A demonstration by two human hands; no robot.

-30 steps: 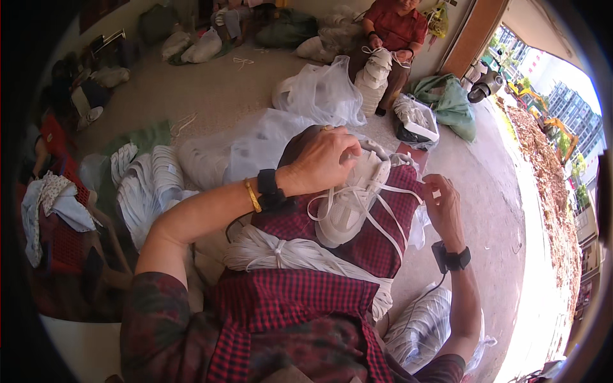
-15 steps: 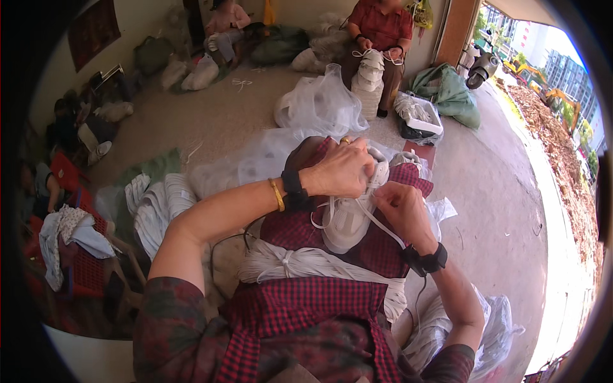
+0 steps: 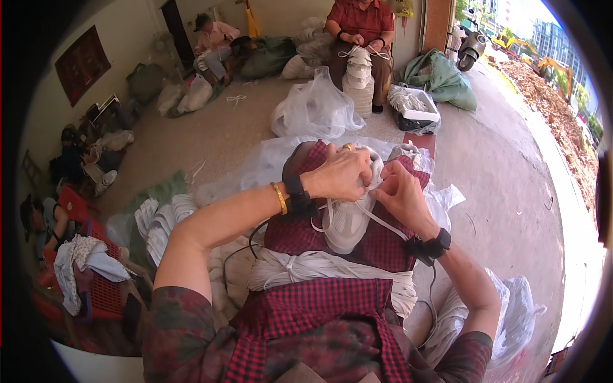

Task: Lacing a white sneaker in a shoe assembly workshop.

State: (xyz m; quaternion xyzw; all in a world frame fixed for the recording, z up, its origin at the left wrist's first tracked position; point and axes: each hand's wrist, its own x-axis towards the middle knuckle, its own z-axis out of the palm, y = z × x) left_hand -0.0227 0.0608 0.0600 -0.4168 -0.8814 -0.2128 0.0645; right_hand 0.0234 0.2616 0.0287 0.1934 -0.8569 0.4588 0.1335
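Note:
A white sneaker (image 3: 348, 228) lies on my lap, toe toward me, over a red-and-black checked apron (image 3: 290, 231). My left hand (image 3: 341, 175) is closed over its lacing area from the left, fingers curled at the eyelets. What exactly those fingertips grip is partly hidden. Close beside it, my right hand (image 3: 407, 199) pinches a white shoelace (image 3: 382, 221) near the eyelets with thumb and forefinger. One lace stretch slants down toward my right wrist; another loops at the shoe's left side. Across my lap lies a tied bundle of white laces (image 3: 332, 271).
More white shoe parts (image 3: 163, 223) are stacked at my left, near a red plastic chair (image 3: 102, 284) with clothes. Clear plastic bags (image 3: 313, 108) lie ahead. Beyond them, a person in red (image 3: 361, 25) handles laces over a shoe stack. A white tray (image 3: 418, 105) holds laces.
My right hand's fingertips have moved up and closer to the eyelets and my left hand. The left hand stays on the shoe. The whole view has shifted slightly.

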